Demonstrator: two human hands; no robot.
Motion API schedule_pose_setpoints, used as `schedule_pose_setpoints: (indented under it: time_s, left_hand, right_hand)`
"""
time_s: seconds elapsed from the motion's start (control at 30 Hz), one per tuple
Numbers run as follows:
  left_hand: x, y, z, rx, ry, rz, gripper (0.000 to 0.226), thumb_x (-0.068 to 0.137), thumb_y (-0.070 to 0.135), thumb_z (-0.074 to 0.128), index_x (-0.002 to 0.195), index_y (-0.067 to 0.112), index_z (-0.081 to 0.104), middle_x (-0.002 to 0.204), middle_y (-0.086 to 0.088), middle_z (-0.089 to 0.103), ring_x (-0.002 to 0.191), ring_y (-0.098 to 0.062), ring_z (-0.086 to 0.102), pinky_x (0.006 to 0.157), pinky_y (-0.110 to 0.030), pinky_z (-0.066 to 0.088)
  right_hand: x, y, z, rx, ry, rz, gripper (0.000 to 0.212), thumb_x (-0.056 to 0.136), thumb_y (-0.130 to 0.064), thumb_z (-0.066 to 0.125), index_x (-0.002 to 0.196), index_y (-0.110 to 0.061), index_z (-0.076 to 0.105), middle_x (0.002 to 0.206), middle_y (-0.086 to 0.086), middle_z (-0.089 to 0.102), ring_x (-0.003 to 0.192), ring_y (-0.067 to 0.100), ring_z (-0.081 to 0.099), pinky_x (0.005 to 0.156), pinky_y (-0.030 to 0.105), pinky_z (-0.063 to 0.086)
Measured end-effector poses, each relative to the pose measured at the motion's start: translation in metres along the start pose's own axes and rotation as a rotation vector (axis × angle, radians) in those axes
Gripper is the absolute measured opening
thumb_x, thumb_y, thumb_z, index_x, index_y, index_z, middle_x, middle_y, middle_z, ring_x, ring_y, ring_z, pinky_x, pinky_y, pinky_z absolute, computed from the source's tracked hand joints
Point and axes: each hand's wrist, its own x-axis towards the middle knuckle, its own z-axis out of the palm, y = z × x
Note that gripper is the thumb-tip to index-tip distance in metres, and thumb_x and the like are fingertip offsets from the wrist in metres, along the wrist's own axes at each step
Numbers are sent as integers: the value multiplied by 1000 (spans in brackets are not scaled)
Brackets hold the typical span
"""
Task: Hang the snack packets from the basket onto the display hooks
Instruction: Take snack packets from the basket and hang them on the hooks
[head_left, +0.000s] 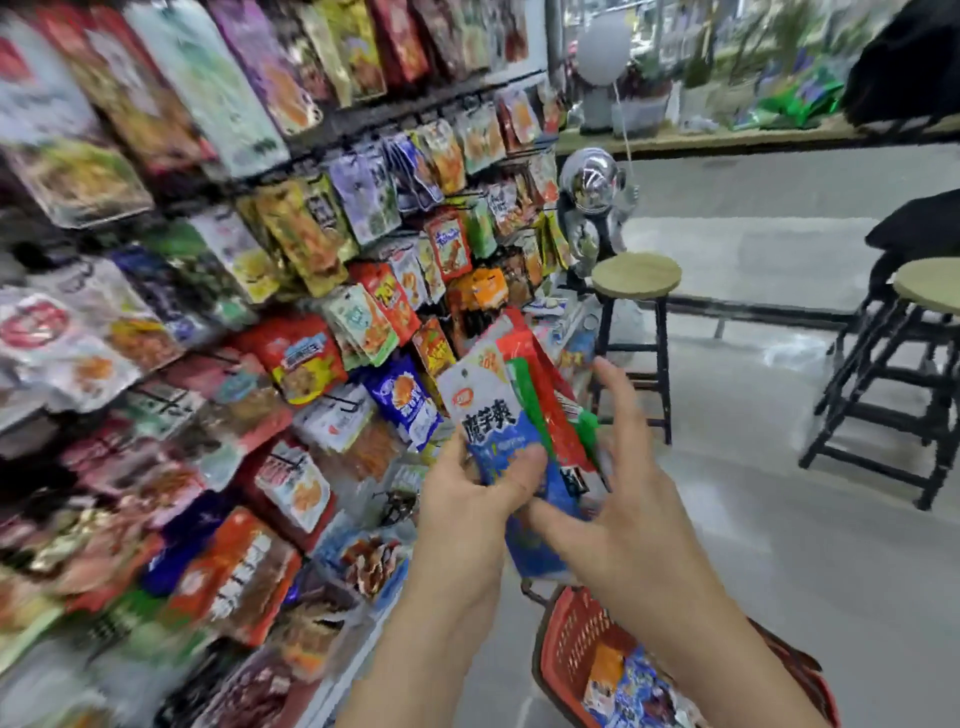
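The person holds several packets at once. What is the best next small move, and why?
Probably the right hand should pinch the blue-and-white packet in front and slide it free: the left hand grips a fanned bunch, and the right hand's fingers are open beside it.

Left hand (470, 501), right hand (621, 519) and both forearms are bare.

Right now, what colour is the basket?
The basket is red, with lattice walls. It shows best at the lower right of the head view.
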Motion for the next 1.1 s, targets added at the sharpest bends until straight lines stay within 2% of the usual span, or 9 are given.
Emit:
schedule_pose_setpoints:
  time_s: [0.1, 0.17, 0.27, 0.4, 0.57, 0.67, 0.8, 0.93, 1.1]
  left_hand:
    - [-18, 27, -28, -80, 205, 67, 39, 69, 6, 80, 105, 9, 66, 101, -13, 73, 86, -33, 69, 79, -56, 55]
    - [-33, 45, -46, -132, 351, 118, 22, 76, 3, 74, 95, 10, 66, 89, -9, 74, 72, -28, 67, 65, -48, 57]
    - [-55, 65, -75, -154, 564, 181, 37, 75, 13, 81, 106, 11, 61, 98, -1, 74, 84, -21, 70, 68, -42, 57]
    - [-72, 83, -119, -242, 688, 237, 74, 71, 19, 84, 135, 18, 46, 127, -12, 63, 101, -31, 67, 80, -54, 57]
    - [-93, 114, -180, -203, 708, 264, 99, 57, 42, 89, 142, 28, 40, 140, -4, 54, 120, -28, 59, 95, -53, 51]
    - [-117, 157, -234, -123, 733, 411, 80, 68, 20, 80, 139, 26, 43, 126, 0, 62, 97, -15, 69, 76, -37, 55]
    - [-141, 222, -284, 242, 666, 443, 74, 56, 31, 81, 118, 53, 48, 118, 6, 63, 102, -22, 68, 77, -45, 58]
    - [-133, 257, -311, 346, 579, 461, 67, 54, 13, 82, 112, 36, 58, 108, -4, 71, 91, -23, 72, 68, -38, 60]
    - [-123, 288, -341, 500, 600, 595, 59, 61, 1, 83, 100, 37, 58, 99, 6, 69, 83, -8, 71, 62, -24, 57]
  right_hand:
    - [-1, -21, 23, 356, -200, 93, 69, 81, -11, 74, 138, -33, 43, 127, -21, 61, 106, -3, 63, 85, 30, 56]
    - [-2, -35, 47, 430, -223, 128, 54, 86, -13, 73, 127, -38, 47, 124, -32, 54, 109, -17, 53, 91, 20, 49]
    - [-6, -54, 86, 277, -236, 80, 69, 79, -39, 76, 138, -40, 40, 133, -25, 45, 125, -5, 42, 97, 20, 43]
    - [-16, -91, 134, 263, -434, -56, 54, 79, -8, 77, 100, -46, 46, 92, -45, 58, 78, -32, 50, 67, -5, 36]
    - [-8, -112, 198, 268, -577, -158, 52, 79, -12, 78, 120, -37, 57, 102, -23, 70, 88, -5, 68, 74, 14, 53]
    - [5, -136, 227, 302, -723, -176, 51, 81, -9, 76, 111, -44, 54, 100, -28, 68, 80, -9, 66, 64, 10, 51]
    - [23, -167, 262, 400, -823, -133, 47, 79, -6, 76, 97, -42, 53, 92, -33, 67, 68, -13, 65, 55, 7, 49]
    - [33, -194, 300, 450, -902, -142, 54, 68, -19, 87, 110, -38, 59, 96, -26, 71, 84, 2, 71, 68, 17, 56]
    - [60, -239, 327, 412, -895, -248, 15, 71, -39, 75, 82, -30, 70, 81, -14, 74, 69, -2, 67, 62, 15, 51]
